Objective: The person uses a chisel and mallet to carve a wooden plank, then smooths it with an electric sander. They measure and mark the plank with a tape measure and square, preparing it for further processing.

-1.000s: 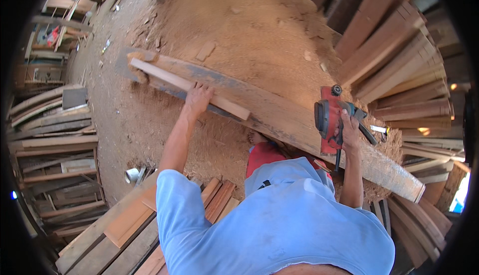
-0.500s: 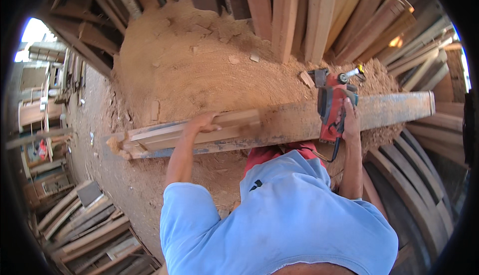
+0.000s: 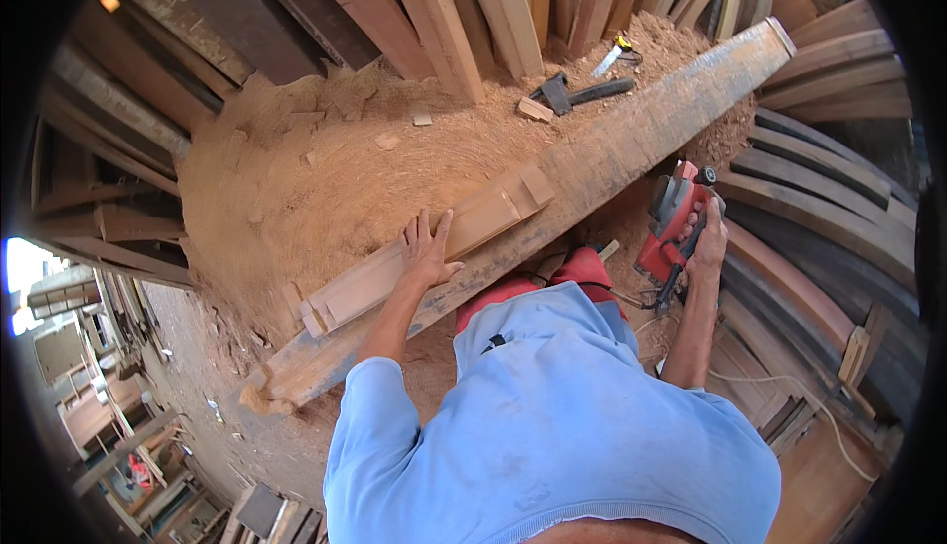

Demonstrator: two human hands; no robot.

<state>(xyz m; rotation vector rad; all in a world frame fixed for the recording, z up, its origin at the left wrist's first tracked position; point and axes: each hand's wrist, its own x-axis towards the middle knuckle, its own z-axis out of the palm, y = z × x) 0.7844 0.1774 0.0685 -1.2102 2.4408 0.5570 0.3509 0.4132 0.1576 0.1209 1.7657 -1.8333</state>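
Left grip (image 3: 428, 251): spread open on the wooden pieces (image 3: 483, 218), clasping nothing.
Right grip (image 3: 706, 240): closed round the red planer (image 3: 663, 230).
Wooden pieces: lying along the beam (image 3: 641, 145).
Slip risk: I think uneven pressure could slide them.

Soft daylight, glare (image 3: 22, 278) far left, edges bowed

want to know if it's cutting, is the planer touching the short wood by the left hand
Apart: the head view shows the planer in the right hand, with bare long plank plainly visible between it and the short wood.
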